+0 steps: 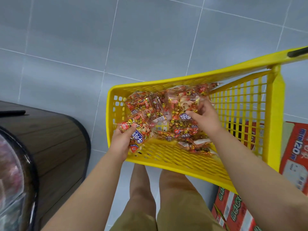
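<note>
Since the left hand [120, 140] grasps its candy bag [137, 135] with the thumb on top and the fingers underneath, right at the basket's [166, 158] 8 o'clock corner, the likeliest slip is that the glossy film slides free and the bag drops outside the rim onto the tiled floor [133, 39]. The right hand [205, 117] is curled round a second bag [185, 105] near the middle of the pile [180, 132], toward 12 o'clock. Pulling that one up could drag the bags overlapping it, and one near the 5 o'clock edge of the pile might get pushed against the mesh. The basket looks tilted. Its support is hidden, so I cannot tell whether it sits firmly, and a hard tug with both hands might rock it.

Around the work, a round wooden display stand [55, 139] bulges in at 9 o'clock of the view, close to the left forearm, and would crowd any swing that way. Red cartons [233, 212] are stacked at 5 o'clock, with another carton [295, 147] at 3 o'clock, just beside the basket's tall end wall. The long handle [298, 52] juts away at 2 o'clock. The person's legs [180, 205] stand at 6 o'clock, right under the near rim.
</note>
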The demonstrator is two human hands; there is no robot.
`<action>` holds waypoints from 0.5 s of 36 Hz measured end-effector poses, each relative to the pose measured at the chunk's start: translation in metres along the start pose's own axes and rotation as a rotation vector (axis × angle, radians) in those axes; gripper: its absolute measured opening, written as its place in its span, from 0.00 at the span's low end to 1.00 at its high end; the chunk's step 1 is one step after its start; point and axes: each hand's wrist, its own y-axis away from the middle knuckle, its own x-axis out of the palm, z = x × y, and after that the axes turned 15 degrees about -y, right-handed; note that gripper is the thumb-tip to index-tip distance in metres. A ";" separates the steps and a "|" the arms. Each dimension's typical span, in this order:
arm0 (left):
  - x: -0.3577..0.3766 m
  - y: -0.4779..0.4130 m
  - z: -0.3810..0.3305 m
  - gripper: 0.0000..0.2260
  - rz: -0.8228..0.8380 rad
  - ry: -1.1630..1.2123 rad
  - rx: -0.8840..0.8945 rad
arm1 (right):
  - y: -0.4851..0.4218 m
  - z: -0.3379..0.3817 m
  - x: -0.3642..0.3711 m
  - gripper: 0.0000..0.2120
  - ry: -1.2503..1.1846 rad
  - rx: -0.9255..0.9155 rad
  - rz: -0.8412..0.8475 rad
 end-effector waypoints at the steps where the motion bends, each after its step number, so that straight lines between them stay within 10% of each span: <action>1: 0.001 0.001 -0.002 0.13 0.009 -0.007 0.008 | 0.007 0.005 -0.004 0.15 -0.095 0.018 -0.016; 8: 0.019 0.012 -0.017 0.23 0.140 0.039 -0.052 | 0.050 0.000 -0.005 0.21 -0.403 0.291 0.199; 12: 0.036 0.021 -0.020 0.44 0.234 0.058 -0.070 | 0.064 -0.009 0.016 0.04 -0.304 0.284 0.250; 18: 0.037 0.025 -0.013 0.32 0.259 -0.203 0.076 | 0.074 -0.010 0.037 0.11 -0.259 0.218 0.350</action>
